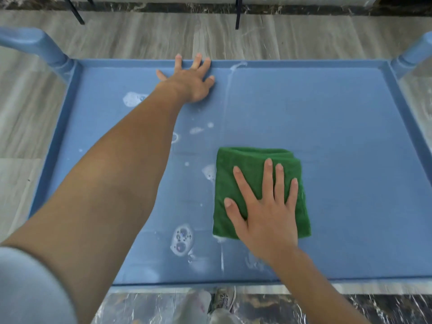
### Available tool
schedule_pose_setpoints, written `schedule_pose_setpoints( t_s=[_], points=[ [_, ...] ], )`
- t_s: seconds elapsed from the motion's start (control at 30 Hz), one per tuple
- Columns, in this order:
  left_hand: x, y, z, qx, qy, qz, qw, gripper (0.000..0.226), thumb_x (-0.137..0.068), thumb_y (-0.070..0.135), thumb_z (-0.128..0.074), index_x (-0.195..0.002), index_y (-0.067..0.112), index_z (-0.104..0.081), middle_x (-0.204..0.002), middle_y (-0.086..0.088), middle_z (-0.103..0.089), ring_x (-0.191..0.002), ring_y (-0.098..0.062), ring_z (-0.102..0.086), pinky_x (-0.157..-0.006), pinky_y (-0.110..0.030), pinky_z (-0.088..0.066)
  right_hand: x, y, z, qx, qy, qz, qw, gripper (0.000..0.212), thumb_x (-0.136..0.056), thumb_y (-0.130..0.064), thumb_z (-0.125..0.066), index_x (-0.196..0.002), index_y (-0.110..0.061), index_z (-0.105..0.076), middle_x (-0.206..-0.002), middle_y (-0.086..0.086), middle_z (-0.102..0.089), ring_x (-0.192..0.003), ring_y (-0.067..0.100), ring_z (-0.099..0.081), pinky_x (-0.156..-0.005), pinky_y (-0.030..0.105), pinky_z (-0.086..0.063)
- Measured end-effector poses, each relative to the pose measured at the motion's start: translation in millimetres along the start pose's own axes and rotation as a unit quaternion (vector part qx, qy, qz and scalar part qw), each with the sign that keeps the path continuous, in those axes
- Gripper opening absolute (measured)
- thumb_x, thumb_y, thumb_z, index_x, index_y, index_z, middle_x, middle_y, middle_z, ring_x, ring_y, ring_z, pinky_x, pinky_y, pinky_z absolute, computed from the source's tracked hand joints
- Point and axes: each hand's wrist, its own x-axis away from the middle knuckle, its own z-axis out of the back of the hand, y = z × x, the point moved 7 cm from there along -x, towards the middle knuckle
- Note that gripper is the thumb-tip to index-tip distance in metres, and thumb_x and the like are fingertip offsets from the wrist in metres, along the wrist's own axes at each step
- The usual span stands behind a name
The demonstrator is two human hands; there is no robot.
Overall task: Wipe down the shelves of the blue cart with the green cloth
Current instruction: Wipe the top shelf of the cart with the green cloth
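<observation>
Top shelf of the blue cart (339,136) seen from above, and the green cloth (245,174) is lying folded flat on it, a bit toward the near edge and roughly mid-width. The right hand (266,218) is pressed palm-down on the cloth with its fingers (268,174) straight and spread, so it's flat on it, not bunching or pinching it. The heel of the hand hangs off the cloth's near edge onto the bare shelf. The left hand (191,80) is well away from the cloth, up and to the left of it, resting open on the shelf. Its fingertips (197,61) lie on the raised far rim (304,64), and it holds nothing. There are soapy patches left of the cloth: 1 bubbly blob (182,239) near its lower left corner, a small 1 touching its left edge, and a bigger pale 1 (133,99) far off to the upper left, near the left forearm. A thin whitish streak (228,90) runs from beyond the cloth up to the far rim. The shelf right of the cloth looks plain blue. 2 rounded corner posts (46,47) show at the far corners, with grey wood-look floor (140,38) beyond. A shoe (225,298) pokes out below the near edge, and a light sleeve (28,288) fills the bottom left corner.
</observation>
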Motion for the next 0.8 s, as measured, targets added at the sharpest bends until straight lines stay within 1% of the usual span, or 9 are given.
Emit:
schedule_pose_setpoints(
  t_s=[0.17, 0.3, 0.43, 0.57, 0.67, 0.8],
  points=[
    [1, -1, 1, -0.011, 0.000, -0.008, 1.000, 0.060, -0.100, 0.057, -0.016, -0.155, 0.045, 0.007, -0.165, 0.022, 0.012, -0.153, -0.031, 0.017, -0.109, -0.079, 0.004, 74, -6, -4, -0.011, -0.010, -0.001, 1.000, 0.068, -0.097, -0.066, -0.033, -0.159, -0.041, -0.017, -0.167, 0.021, -0.004, -0.154, 0.042, -0.004, -0.117, 0.069, -0.013],
    [2, -2, 4, 0.004, 0.002, -0.020, 1.000, 0.061, -0.100, 0.058, -0.017, -0.156, 0.043, 0.001, -0.166, 0.022, 0.007, -0.153, -0.029, 0.015, -0.113, -0.074, 0.000, 78, -9, -2, -0.008, -0.017, -0.013, 1.000, 0.068, -0.096, -0.066, -0.035, -0.158, -0.042, -0.019, -0.168, 0.020, -0.005, -0.154, 0.041, -0.004, -0.117, 0.070, -0.013],
    [0, -4, 14, 0.015, 0.007, -0.026, 1.000, 0.061, -0.100, 0.061, -0.018, -0.157, 0.040, -0.008, -0.166, 0.020, -0.002, -0.154, -0.029, 0.007, -0.116, -0.070, -0.003, 65, -10, -6, 0.004, -0.015, -0.037, 0.999, 0.070, -0.095, -0.069, -0.034, -0.158, -0.045, -0.016, -0.168, 0.018, -0.002, -0.155, 0.040, -0.002, -0.116, 0.072, -0.011],
    [-1, 2, 17, 0.010, 0.016, -0.041, 0.999, 0.063, -0.100, 0.060, -0.020, -0.157, 0.034, -0.013, -0.166, 0.013, -0.014, -0.153, -0.035, -0.004, -0.114, -0.071, -0.010, 37, -13, -9, 0.005, -0.006, -0.077, 0.997, 0.070, -0.094, -0.071, -0.031, -0.158, -0.046, -0.015, -0.168, 0.019, -0.004, -0.154, 0.040, -0.002, -0.115, 0.073, -0.010],
    [-5, 3, 21, 0.006, 0.027, -0.044, 0.999, 0.068, -0.098, 0.063, -0.021, -0.157, 0.028, -0.015, -0.165, 0.009, -0.018, -0.151, -0.038, -0.010, -0.112, -0.073, -0.013, -2, -17, -6, 0.005, 0.011, -0.094, 0.996, 0.071, -0.093, -0.071, -0.031, -0.158, -0.046, -0.015, -0.167, 0.021, -0.007, -0.154, 0.041, -0.004, -0.115, 0.073, -0.008],
    [-9, 2, 19, -0.032, 0.051, -0.062, 0.996, 0.063, -0.098, 0.059, -0.021, -0.152, 0.026, -0.024, -0.159, 0.007, -0.030, -0.147, -0.038, -0.021, -0.108, -0.080, -0.001, -66, -16, -2, 0.002, 0.026, -0.118, 0.993, 0.071, -0.092, -0.073, -0.029, -0.157, -0.050, -0.012, -0.167, 0.020, -0.006, -0.154, 0.039, -0.001, -0.117, 0.070, -0.005]
  ],
)
